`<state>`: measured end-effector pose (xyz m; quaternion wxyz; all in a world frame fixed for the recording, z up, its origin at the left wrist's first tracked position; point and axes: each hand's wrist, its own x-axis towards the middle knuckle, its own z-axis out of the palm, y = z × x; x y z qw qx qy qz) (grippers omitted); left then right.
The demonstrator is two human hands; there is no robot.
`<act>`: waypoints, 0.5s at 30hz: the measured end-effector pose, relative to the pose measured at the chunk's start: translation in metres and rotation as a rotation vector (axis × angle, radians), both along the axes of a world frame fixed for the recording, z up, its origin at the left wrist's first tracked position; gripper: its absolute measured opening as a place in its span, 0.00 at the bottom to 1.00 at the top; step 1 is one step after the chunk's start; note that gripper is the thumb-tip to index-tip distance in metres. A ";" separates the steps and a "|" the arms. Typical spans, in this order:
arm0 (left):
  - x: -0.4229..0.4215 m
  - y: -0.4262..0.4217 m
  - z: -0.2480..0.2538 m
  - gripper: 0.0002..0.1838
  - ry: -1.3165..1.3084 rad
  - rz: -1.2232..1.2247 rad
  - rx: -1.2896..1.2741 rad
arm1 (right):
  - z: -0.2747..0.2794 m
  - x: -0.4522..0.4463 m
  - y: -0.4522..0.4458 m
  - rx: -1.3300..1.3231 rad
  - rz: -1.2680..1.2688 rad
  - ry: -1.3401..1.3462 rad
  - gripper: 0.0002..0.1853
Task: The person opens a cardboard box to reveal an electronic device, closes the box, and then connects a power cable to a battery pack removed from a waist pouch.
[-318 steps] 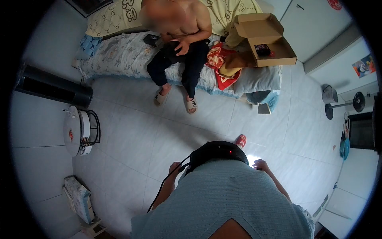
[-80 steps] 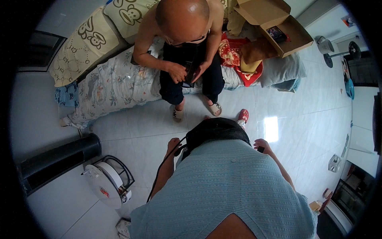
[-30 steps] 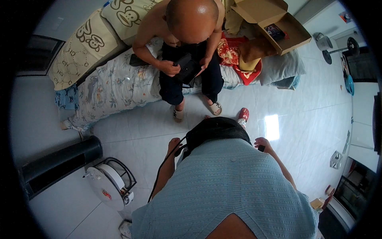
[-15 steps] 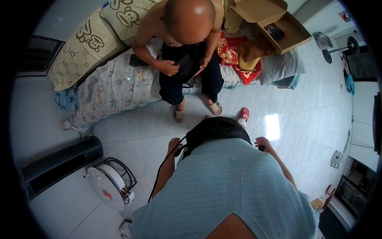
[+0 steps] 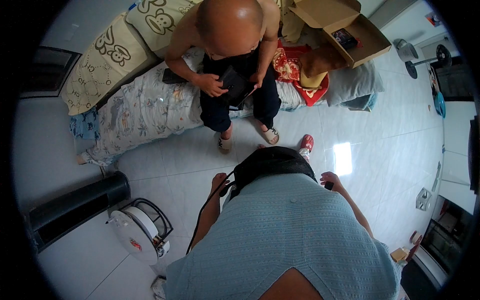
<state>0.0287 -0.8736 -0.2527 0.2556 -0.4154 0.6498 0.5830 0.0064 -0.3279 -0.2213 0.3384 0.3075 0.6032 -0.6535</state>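
My left hand (image 5: 218, 182) is at my left side with its fingers curled. A dark piece shows at its inner edge, beside a black cable (image 5: 202, 212), and I cannot make out what it is. My right hand (image 5: 332, 180) hangs at my other side, closed around a small black object (image 5: 328, 185). Between my hands a black bag-like bundle (image 5: 272, 162) sits at my waist, over my light blue knit top (image 5: 290, 220). Across from me a seated person holds a flat black case or wallet (image 5: 233, 84) in both hands, above the lap.
The person sits on a couch with a floral cover (image 5: 140, 110). An open cardboard box (image 5: 372, 47) and red patterned cloth (image 5: 287, 65) lie on its right end. At lower left stand a long black appliance (image 5: 75, 210) and a round white reel-like object (image 5: 132, 235).
The seated person's head has shifted slightly left, and the black case in their hands has been tilted and spread wider. My own hands look unmoved.
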 end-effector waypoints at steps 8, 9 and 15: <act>0.009 -0.008 -0.016 0.12 0.050 0.045 0.111 | 0.003 -0.003 -0.002 -0.006 0.006 -0.009 0.17; 0.012 -0.011 -0.022 0.12 0.058 0.063 0.136 | 0.002 -0.003 -0.001 -0.006 0.006 -0.010 0.17; 0.008 0.000 -0.019 0.13 -0.009 0.001 -0.026 | 0.006 -0.004 -0.003 0.002 -0.001 -0.009 0.15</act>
